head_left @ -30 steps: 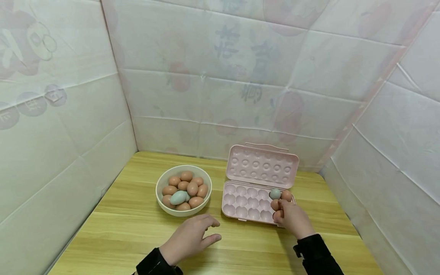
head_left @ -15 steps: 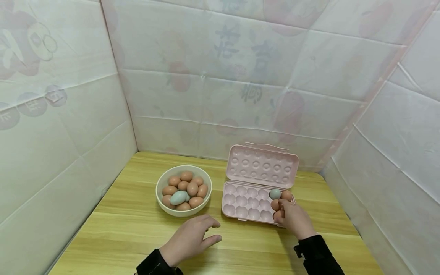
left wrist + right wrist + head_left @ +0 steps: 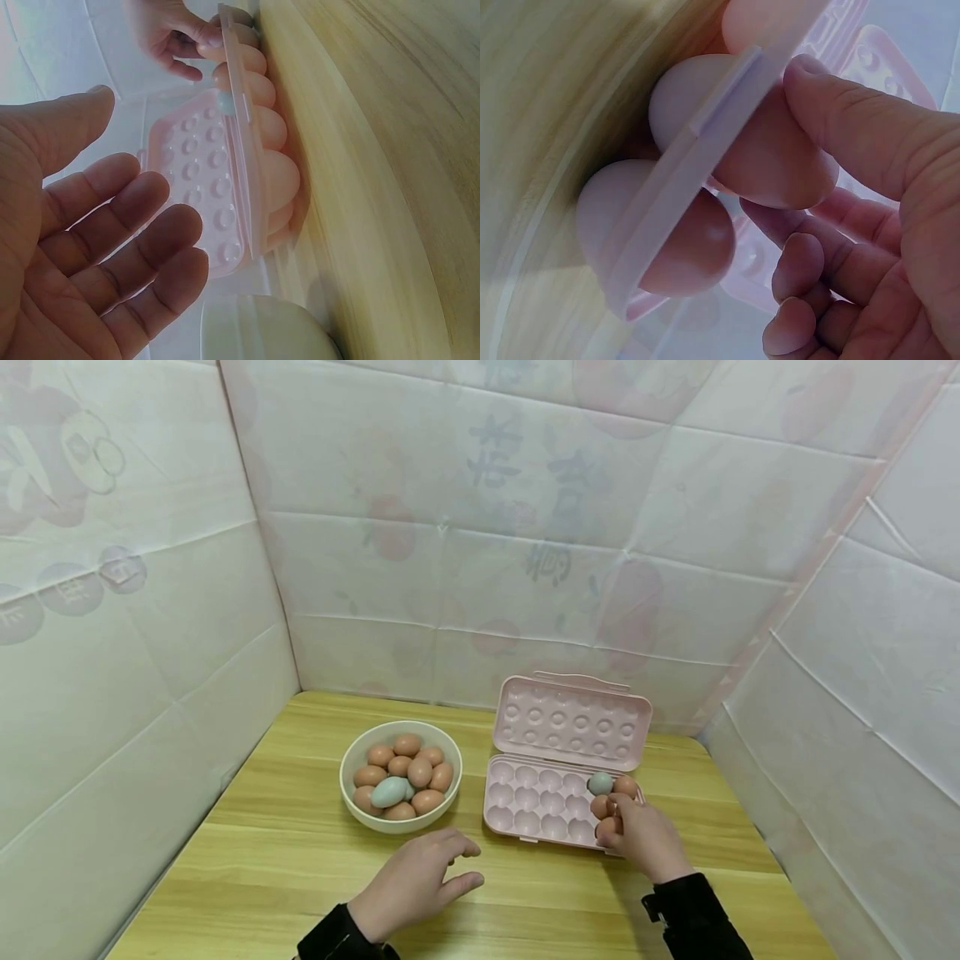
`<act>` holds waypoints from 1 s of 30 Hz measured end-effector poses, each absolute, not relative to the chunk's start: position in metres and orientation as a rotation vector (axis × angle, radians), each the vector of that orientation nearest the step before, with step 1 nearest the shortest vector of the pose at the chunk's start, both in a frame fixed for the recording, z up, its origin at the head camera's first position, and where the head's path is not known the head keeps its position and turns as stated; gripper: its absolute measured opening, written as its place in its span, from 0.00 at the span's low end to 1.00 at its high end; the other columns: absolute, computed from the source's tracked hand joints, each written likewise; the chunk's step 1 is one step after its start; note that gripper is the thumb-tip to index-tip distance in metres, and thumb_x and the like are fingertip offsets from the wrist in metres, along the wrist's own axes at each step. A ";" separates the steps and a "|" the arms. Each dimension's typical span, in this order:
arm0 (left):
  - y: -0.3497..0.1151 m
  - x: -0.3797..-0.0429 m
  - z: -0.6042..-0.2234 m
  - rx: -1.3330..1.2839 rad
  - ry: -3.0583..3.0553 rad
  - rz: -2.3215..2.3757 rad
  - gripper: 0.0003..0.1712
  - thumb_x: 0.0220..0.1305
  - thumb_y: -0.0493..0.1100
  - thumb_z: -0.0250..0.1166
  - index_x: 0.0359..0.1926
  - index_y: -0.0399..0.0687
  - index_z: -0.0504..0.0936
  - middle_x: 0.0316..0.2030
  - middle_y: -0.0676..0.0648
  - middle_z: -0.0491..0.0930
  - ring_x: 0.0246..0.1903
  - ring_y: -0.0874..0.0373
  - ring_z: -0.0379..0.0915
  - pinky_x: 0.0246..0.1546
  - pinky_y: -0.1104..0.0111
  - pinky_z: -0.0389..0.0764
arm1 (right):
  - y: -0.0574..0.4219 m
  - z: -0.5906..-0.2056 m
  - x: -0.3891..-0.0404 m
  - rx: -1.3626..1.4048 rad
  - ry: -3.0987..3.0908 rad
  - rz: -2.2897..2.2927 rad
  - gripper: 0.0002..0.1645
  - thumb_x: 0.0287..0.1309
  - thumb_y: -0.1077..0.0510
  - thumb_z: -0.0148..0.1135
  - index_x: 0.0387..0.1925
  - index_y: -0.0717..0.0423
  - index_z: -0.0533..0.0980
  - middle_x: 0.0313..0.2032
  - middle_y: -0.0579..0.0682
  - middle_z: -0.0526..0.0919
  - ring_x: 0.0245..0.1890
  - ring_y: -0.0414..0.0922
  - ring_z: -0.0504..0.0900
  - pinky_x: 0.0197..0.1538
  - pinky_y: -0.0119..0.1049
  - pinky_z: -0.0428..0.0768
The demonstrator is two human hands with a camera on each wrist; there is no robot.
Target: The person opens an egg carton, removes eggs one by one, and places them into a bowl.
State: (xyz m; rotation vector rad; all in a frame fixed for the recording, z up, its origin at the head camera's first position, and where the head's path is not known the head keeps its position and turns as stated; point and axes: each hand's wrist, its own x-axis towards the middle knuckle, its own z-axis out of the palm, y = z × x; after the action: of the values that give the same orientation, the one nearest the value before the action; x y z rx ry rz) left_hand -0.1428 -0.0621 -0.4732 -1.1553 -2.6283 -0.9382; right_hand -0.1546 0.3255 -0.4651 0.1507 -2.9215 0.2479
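In the head view my right hand (image 3: 647, 839) is over the right end of an open pink egg carton (image 3: 525, 842). Its thumb and fingers pinch a brown egg (image 3: 780, 150) seated in the front row. Another brown egg (image 3: 694, 251) fills the corner cup beside it. Behind them sit a brown egg (image 3: 600, 807), a pale blue-green egg (image 3: 600, 783) and a further brown one at the back right. My left hand (image 3: 423, 877) hovers over the table in front of the bowl, fingers apart and gently bent, holding nothing.
Left of the carton stands a cream bowl (image 3: 350, 806) heaped with several brown eggs (image 3: 420, 772) and a pale blue-green egg (image 3: 390, 792). The carton's lid (image 3: 573, 718) leans back toward the rear wall. White printed sheets (image 3: 450, 568) enclose the wooden table (image 3: 247, 860) on three sides.
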 end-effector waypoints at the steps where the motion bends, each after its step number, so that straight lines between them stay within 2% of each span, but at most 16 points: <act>1: -0.062 -0.143 -0.473 -1.155 -2.625 -0.938 0.17 0.72 0.55 0.71 0.50 0.49 0.87 0.45 0.54 0.87 0.36 0.69 0.76 0.37 0.73 0.80 | 0.325 -0.465 -0.154 0.153 -2.919 0.247 0.26 0.52 0.58 0.81 0.51 0.58 0.80 0.29 0.53 0.85 0.29 0.51 0.82 0.34 0.46 0.80; 8: -0.062 -0.142 -0.474 -1.161 -2.608 -0.950 0.16 0.72 0.54 0.72 0.50 0.49 0.87 0.44 0.54 0.87 0.36 0.65 0.79 0.37 0.74 0.80 | 0.319 -0.458 -0.149 0.117 -2.912 0.277 0.30 0.53 0.53 0.82 0.54 0.61 0.81 0.34 0.53 0.88 0.31 0.49 0.82 0.36 0.44 0.80; 15: -0.062 -0.142 -0.475 -1.161 -2.607 -0.940 0.15 0.72 0.54 0.72 0.50 0.50 0.87 0.44 0.55 0.87 0.37 0.68 0.77 0.37 0.74 0.80 | 0.306 -0.452 -0.145 0.093 -2.870 0.613 0.29 0.57 0.53 0.80 0.56 0.64 0.83 0.47 0.58 0.91 0.42 0.48 0.87 0.45 0.40 0.84; 17: -0.062 -0.142 -0.475 -1.162 -2.609 -0.944 0.15 0.72 0.54 0.72 0.50 0.50 0.87 0.44 0.55 0.87 0.37 0.66 0.78 0.37 0.74 0.81 | 0.302 -0.451 -0.143 0.104 -2.846 0.713 0.29 0.57 0.52 0.81 0.55 0.65 0.84 0.48 0.57 0.91 0.42 0.45 0.86 0.46 0.36 0.84; 21: -0.062 -0.141 -0.475 -1.151 -2.604 -0.972 0.16 0.73 0.53 0.71 0.52 0.50 0.87 0.46 0.55 0.87 0.38 0.64 0.80 0.38 0.73 0.81 | 0.290 -0.450 -0.137 0.134 -2.777 0.982 0.30 0.55 0.52 0.83 0.55 0.63 0.84 0.43 0.53 0.90 0.39 0.38 0.84 0.43 0.31 0.84; 26: -0.059 -0.139 -0.476 -1.107 -2.507 -1.011 0.21 0.71 0.52 0.73 0.58 0.49 0.84 0.52 0.53 0.85 0.41 0.65 0.80 0.40 0.72 0.84 | 0.269 -0.453 -0.126 0.170 -2.706 1.597 0.29 0.68 0.54 0.73 0.63 0.66 0.79 0.51 0.55 0.89 0.43 0.32 0.85 0.47 0.29 0.84; 28: -0.058 -0.139 -0.476 -1.101 -2.440 -1.030 0.24 0.69 0.51 0.75 0.61 0.48 0.82 0.56 0.52 0.85 0.43 0.64 0.82 0.42 0.72 0.85 | 0.260 -0.456 -0.122 0.174 -2.645 1.835 0.29 0.72 0.55 0.69 0.65 0.69 0.76 0.52 0.54 0.89 0.45 0.32 0.86 0.48 0.30 0.85; 30: -0.056 -0.139 -0.476 -1.100 -2.374 -1.046 0.29 0.67 0.50 0.77 0.64 0.47 0.81 0.59 0.50 0.84 0.44 0.63 0.84 0.44 0.73 0.86 | 0.250 -0.460 -0.118 0.189 -2.561 2.044 0.26 0.75 0.56 0.65 0.66 0.68 0.75 0.50 0.48 0.90 0.45 0.34 0.87 0.49 0.31 0.86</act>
State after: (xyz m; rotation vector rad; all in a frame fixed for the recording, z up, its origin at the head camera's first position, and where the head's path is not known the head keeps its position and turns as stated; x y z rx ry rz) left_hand -0.1391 -0.0558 -0.4763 -1.1004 -2.3741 -1.0461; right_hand -0.1182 0.2504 -0.4596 0.1890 -2.5613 2.0435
